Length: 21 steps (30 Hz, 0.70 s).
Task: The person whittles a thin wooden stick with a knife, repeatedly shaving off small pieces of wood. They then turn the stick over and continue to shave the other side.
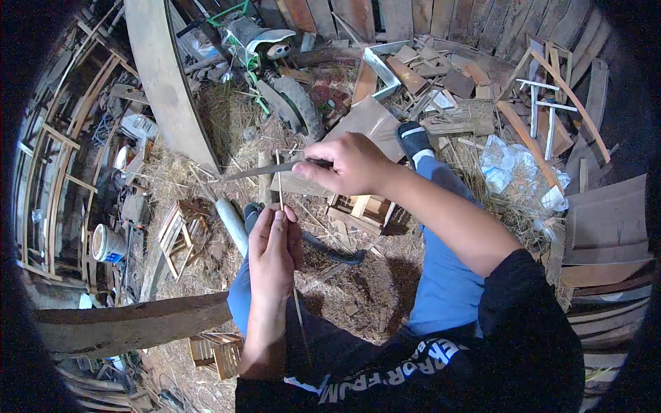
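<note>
Thumb and fingers of the left grip (275, 237) are closed round a thin stick (280, 189). The stick pokes up to 12 o'clock, and its long tail goes down to about 6 o'clock, past the wrist. Up near 1 o'clock from there, the right grip (348, 163) is wrapped round the dark handle of a knife (258, 171). The blade points to 9 o'clock and goes across the stick near its top; it is hard to tell if they touch.

A bit farther out from the left grip, a small wooden crate (352, 219) sits on the ground between 2 and 3 o'clock, near the person's blue pants (447, 275). At 9 o'clock is a gray pole (232, 227), then a slatted box (171, 224), then a white bucket (108, 242). Another crate (227, 358) is at 7 o'clock.

Far off at 12 o'clock is a green and white motorbike (270, 40). Wood scraps (430, 69) lie heaped near 1 o'clock, and a crinkly plastic bag (506, 165) is between 2 and 3.
</note>
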{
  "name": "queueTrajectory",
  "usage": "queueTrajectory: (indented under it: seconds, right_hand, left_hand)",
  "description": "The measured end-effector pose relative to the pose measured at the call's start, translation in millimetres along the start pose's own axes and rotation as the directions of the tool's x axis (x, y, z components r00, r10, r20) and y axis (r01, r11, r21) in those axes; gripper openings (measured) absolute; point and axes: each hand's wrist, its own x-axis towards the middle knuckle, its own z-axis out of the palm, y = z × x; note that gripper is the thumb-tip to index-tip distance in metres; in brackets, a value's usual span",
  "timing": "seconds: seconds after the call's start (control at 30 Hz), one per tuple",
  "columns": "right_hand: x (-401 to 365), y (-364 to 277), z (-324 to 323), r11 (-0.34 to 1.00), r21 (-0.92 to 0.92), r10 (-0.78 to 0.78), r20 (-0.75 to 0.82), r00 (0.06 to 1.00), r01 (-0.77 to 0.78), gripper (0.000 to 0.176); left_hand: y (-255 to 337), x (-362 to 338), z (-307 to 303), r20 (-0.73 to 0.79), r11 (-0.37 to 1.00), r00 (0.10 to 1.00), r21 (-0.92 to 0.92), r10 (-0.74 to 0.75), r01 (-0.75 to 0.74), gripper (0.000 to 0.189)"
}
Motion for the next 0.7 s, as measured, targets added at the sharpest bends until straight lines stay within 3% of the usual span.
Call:
queueTrajectory:
  seconds: [0.07,0.17,0.43,0.57,0.7]
  right_hand:
    - [2,-5,-4,1.000,-0.002,0.008,0.015,1.000,-0.008,0.044]
    - [-2,-1,2,0.995,-0.079,-0.050,0.071,0.996,0.056,0.034]
    - [-6,-9,13,0.976,-0.177,-0.122,0.049,0.991,0.129,0.048]
    - [-2,-2,12,0.961,-0.191,-0.201,0.008,0.980,0.199,0.041]
    - [-6,-5,8,0.938,-0.226,-0.266,0.017,0.964,0.263,0.045]
  left_hand:
    - [1,2,1,0.031,0.999,0.999,0.033,0.020,-0.021,0.016]
    - [5,-1,14,0.021,0.984,0.998,0.169,0.053,-0.056,0.019]
    - [3,-3,16,-0.031,0.993,0.999,0.116,0.017,-0.014,0.018]
    - [2,3,13,-0.061,0.989,0.998,0.149,0.022,-0.013,0.019]
    - [8,-9,11,0.022,0.977,0.999,0.213,0.025,-0.029,0.019]
